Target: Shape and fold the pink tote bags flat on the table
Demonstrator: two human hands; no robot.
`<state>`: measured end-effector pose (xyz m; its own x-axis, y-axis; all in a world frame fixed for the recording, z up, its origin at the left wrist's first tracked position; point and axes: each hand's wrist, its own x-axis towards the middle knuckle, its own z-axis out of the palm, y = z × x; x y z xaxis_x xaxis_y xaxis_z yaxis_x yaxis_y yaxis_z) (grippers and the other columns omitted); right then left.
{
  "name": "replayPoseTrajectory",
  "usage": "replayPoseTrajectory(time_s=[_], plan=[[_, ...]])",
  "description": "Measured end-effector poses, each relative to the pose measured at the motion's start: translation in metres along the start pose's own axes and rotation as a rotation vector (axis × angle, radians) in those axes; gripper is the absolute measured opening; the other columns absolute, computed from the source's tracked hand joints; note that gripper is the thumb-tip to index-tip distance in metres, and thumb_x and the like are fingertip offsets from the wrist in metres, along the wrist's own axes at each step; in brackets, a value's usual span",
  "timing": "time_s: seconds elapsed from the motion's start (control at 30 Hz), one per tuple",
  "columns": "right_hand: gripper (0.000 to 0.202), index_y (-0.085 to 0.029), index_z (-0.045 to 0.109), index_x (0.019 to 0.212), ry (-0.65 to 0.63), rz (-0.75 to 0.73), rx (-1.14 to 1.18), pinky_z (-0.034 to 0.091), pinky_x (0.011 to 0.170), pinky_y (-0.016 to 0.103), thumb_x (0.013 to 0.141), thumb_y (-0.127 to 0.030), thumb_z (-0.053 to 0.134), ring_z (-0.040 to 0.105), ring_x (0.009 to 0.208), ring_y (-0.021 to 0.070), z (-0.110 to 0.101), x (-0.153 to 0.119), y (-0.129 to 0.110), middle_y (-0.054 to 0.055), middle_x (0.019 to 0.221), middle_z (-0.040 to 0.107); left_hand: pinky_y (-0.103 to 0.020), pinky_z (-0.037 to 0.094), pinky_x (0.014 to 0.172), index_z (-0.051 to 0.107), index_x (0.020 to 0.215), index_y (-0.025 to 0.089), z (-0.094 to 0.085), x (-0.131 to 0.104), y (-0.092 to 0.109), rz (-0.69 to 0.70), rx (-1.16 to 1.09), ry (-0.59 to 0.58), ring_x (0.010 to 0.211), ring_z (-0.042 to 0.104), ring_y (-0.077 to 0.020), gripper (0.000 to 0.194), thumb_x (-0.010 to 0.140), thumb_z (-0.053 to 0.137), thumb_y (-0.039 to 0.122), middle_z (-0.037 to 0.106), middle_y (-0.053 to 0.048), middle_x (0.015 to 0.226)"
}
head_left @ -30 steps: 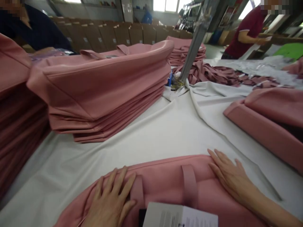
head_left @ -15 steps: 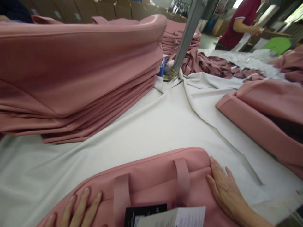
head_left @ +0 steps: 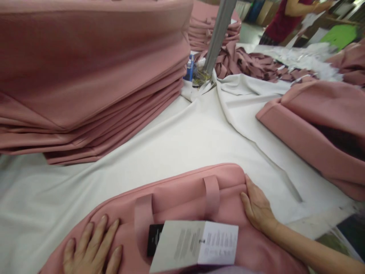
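A pink bag (head_left: pixel 182 207) with two strap handles lies on the white cloth in front of me. My left hand (head_left: pixel 91 249) rests flat on its left part, fingers spread. Against the bag's right end lies my right hand (head_left: pixel 258 205), fingers stretched along the edge and thumb on the top. A folded paper tag (head_left: pixel 196 243) with printed text sits on the bag between my hands. Partly under it is a black tag (head_left: pixel 154 238). The bag's near side runs out of view.
A tall stack of pink bags (head_left: pixel 114 76) stands at the left. Another pink bag (head_left: pixel 319 125) lies at the right. A metal post (head_left: pixel 218 38) rises behind, near a heap of pink straps (head_left: pixel 248 64). A person in a dark red shirt (head_left: pixel 282 23) stands farther back.
The view has tilted down, so more of the bag and my hands shows. The paper tag now lies spread wider over the black tag. Both hands stay on the bag.
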<state>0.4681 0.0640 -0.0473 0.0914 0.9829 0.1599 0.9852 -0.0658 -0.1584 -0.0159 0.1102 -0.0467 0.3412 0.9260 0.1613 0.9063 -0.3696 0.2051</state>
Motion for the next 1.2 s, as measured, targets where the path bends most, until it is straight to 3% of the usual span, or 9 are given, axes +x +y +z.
replayPoseTrajectory(time_s=[0.2, 0.4, 0.5, 0.6, 0.7, 0.8, 0.9, 1.0, 1.2], plan=[[0.057, -0.007, 0.022, 0.148, 0.011, 0.039, 0.012, 0.042, 0.103, 0.049, 0.1, -0.036, 0.027, 0.047, 0.125, 0.0311, 0.001, 0.007, -0.005, 0.021, 0.141, 0.044, -0.062, 0.016, 0.113, 0.015, 0.152, 0.029, 0.002, 0.005, 0.001, 0.093, 0.053, 0.1, 0.143, 0.021, -0.0346, 0.068, 0.088, 0.037, 0.033, 0.022, -0.006, 0.158], [0.059, -0.006, 0.02, 0.149, -0.109, 0.121, 0.001, 0.033, 0.11, 0.041, 0.099, -0.038, 0.021, 0.039, 0.132, 0.0253, -0.009, 0.008, -0.014, 0.017, 0.147, 0.038, -0.057, 0.018, 0.113, 0.044, 0.141, 0.014, 0.001, 0.009, 0.002, 0.118, 0.147, 0.129, 0.142, 0.022, -0.0318, 0.055, 0.092, 0.031, 0.036, 0.037, -0.014, 0.15], [0.059, -0.01, 0.017, 0.151, -0.141, 0.148, 0.004, 0.033, 0.109, 0.041, 0.1, -0.04, 0.02, 0.041, 0.13, 0.0243, -0.015, 0.012, -0.016, 0.014, 0.145, 0.041, -0.056, 0.02, 0.112, 0.044, 0.141, 0.016, 0.0, 0.01, 0.003, 0.088, 0.194, 0.114, 0.142, 0.024, -0.03, 0.054, 0.094, 0.027, 0.038, 0.037, -0.011, 0.15], [0.061, -0.012, 0.019, 0.151, -0.158, 0.194, 0.011, 0.025, 0.108, 0.058, 0.101, -0.047, 0.017, 0.047, 0.124, 0.0306, -0.021, 0.03, -0.019, 0.018, 0.136, 0.05, -0.056, 0.02, 0.112, 0.042, 0.142, 0.018, -0.003, 0.012, 0.007, 0.048, 0.223, 0.06, 0.142, 0.024, -0.0295, 0.054, 0.095, 0.027, 0.04, 0.035, -0.009, 0.152], [0.061, -0.018, 0.019, 0.151, -0.142, 0.222, 0.01, 0.014, 0.104, 0.071, 0.1, -0.052, 0.018, 0.04, 0.129, 0.0372, -0.023, 0.054, -0.027, 0.02, 0.143, 0.041, -0.055, 0.018, 0.113, 0.043, 0.142, 0.02, -0.009, 0.014, 0.013, 0.013, 0.222, -0.017, 0.142, 0.023, -0.0299, 0.053, 0.095, 0.03, 0.041, 0.034, -0.008, 0.153], [0.055, -0.027, 0.022, 0.15, -0.152, 0.193, 0.026, 0.021, 0.105, 0.065, 0.1, -0.049, 0.021, 0.044, 0.127, 0.0347, -0.022, 0.067, -0.038, 0.017, 0.143, 0.04, -0.053, 0.018, 0.113, 0.043, 0.142, 0.022, -0.015, 0.016, 0.017, -0.009, 0.236, -0.038, 0.142, 0.024, -0.029, 0.052, 0.095, 0.033, 0.041, 0.032, -0.007, 0.153], [0.054, -0.024, 0.023, 0.151, -0.158, 0.197, 0.03, 0.03, 0.101, 0.057, 0.101, -0.045, 0.02, 0.056, 0.113, 0.0321, -0.02, 0.065, -0.044, 0.018, 0.129, 0.052, -0.052, 0.018, 0.114, 0.041, 0.143, 0.024, -0.02, 0.016, 0.022, -0.026, 0.241, -0.041, 0.142, 0.024, -0.0274, 0.051, 0.096, 0.033, 0.041, 0.032, -0.006, 0.154], [0.055, -0.022, 0.021, 0.151, -0.153, 0.171, 0.03, 0.033, 0.099, 0.054, 0.101, -0.046, 0.016, 0.055, 0.113, 0.0319, -0.026, 0.06, -0.046, 0.019, 0.128, 0.052, -0.048, 0.016, 0.115, 0.038, 0.145, 0.025, -0.025, 0.012, 0.027, -0.037, 0.228, -0.043, 0.143, 0.021, -0.0253, 0.05, 0.098, 0.031, 0.041, 0.031, -0.004, 0.154], [0.053, -0.018, 0.034, 0.146, -0.189, 0.087, 0.006, 0.025, 0.097, 0.072, 0.098, -0.04, 0.031, 0.049, 0.121, 0.0375, -0.073, 0.042, -0.051, 0.022, 0.135, 0.048, -0.047, 0.014, 0.116, 0.039, 0.144, 0.026, -0.034, 0.011, 0.033, -0.069, 0.207, -0.077, 0.143, 0.021, -0.025, 0.049, 0.098, 0.033, 0.04, 0.03, -0.005, 0.155]])
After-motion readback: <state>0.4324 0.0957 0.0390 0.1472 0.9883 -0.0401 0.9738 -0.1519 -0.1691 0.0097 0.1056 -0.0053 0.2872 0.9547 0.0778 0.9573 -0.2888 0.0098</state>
